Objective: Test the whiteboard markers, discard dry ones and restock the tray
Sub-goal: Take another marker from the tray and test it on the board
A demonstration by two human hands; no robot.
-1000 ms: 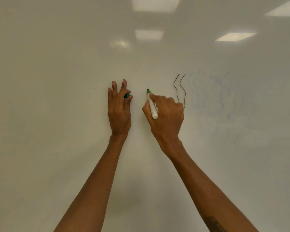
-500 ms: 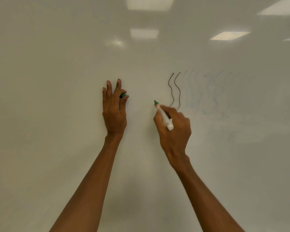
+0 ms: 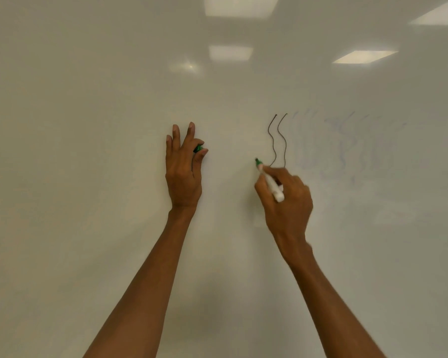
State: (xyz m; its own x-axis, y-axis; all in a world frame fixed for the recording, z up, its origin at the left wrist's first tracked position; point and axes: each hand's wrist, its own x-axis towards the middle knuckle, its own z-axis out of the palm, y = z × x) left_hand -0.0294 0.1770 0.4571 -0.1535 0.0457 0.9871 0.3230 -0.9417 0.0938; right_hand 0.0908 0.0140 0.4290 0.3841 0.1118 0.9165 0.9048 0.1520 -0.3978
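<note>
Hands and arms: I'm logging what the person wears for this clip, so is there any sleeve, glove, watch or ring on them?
Nothing worn shows. Both forearms are bare to the frame's bottom edge, and the left hand and right hand have no gloves, rings or watch.

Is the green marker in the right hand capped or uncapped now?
Uncapped. The green marker in the right hand shows its bare green tip, pointing at the whiteboard; the left hand pinches a green cap.

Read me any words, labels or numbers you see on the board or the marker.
None can be read.
whiteboard: only two dark wavy lines and faint erased smudges, no letters.
green marker in the right hand: white barrel shows no legible print.
</note>
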